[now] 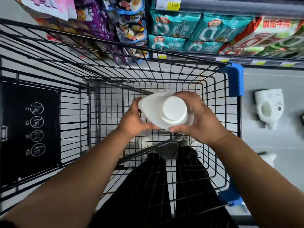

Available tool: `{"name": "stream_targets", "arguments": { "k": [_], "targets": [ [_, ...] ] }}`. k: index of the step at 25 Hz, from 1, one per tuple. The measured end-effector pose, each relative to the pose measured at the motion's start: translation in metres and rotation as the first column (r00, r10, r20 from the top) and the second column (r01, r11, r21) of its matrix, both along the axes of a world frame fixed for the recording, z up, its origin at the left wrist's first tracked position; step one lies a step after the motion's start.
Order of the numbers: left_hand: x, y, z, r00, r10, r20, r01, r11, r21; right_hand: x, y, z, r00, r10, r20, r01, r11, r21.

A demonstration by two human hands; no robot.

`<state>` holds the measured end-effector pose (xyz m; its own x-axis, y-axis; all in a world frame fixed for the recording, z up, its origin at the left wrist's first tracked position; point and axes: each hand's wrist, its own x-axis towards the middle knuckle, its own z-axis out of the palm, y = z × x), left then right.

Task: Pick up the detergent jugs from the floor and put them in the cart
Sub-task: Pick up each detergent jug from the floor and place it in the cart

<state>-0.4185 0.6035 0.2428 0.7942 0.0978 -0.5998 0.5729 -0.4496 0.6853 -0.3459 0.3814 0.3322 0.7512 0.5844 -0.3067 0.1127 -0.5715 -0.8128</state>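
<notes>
At the left end of the cart (181,59) hangs a black warning panel (31,129) with white pictograms. Further right, inside the cart's wire walls, the left hand (131,119) wraps the near-left shoulder of the held jug (151,102), with its fingers curled over the far side and the thumb pressed along the near edge. The jug is white and upright, and its wide cap (174,111) faces the camera. It hangs over the cart's wire floor; whether its base touches that floor cannot be told. The right hand (202,119) clamps the opposite side beside the cap, fingers curved round the back and thumb tucked under the near edge. A two-handed hold suggests a full, heavy container. The plastic looks stiff but smooth, so it is likely slippery, and squeezing the shoulders risks a slide. The moulded handle, or a palm under the base, would probably carry the weight better on the way down. To the right of the cart's blue corner guard (235,79), outside the cart, a second jug (269,107) lies on its side on the floor (269,142). Its handle opening faces up, which looks like the natural place to hook the fingers when lifting it.
</notes>
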Motion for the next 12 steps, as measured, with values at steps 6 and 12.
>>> {"name": "stream_targets", "arguments": {
  "k": [6,12],
  "targets": [
    [-0.014,0.010,0.024,0.999,-0.054,0.006,0.053,0.994,0.095,-0.021,-0.007,-0.002,0.995,-0.068,-0.067,0.065,0.997,-0.038],
    [-0.021,0.021,0.062,0.993,-0.115,0.040,0.109,0.986,0.127,-0.024,-0.015,0.015,0.995,-0.085,-0.053,0.079,0.991,-0.110]
  ]
}}
